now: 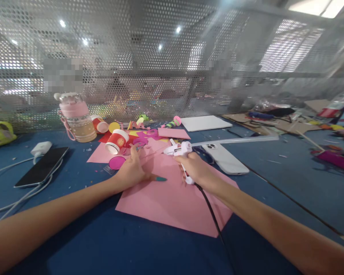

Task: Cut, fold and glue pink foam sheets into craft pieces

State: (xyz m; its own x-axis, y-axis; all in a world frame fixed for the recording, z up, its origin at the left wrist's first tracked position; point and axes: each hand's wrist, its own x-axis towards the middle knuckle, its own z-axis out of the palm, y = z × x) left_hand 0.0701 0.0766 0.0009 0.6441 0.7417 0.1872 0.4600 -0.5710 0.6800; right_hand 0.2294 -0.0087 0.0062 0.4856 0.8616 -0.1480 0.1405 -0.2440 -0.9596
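My right hand [196,168] is wrapped round the grip of a white hot glue gun [177,149], its nozzle pointing left. A black cord runs from the handle toward me. To the left of the nozzle is my left hand [133,170], thumb raised and other fingers pointing right. A small teal piece [161,178] sticks out at its fingertips; its kind is unclear. A fine strand seems to stretch between the nozzle and my left hand. Beneath both hands lies a large sheet of pink paper [174,206]. A magenta paper disc [117,163] is beside my left hand.
Red paper cups [117,141] and coloured paper scraps lie behind my left hand. A pink-capped bottle [78,118] and black phone [43,166] are at left. A white phone [225,158] and clear glue stick [237,140] are at right. A perforated metal screen [160,76] rises behind.
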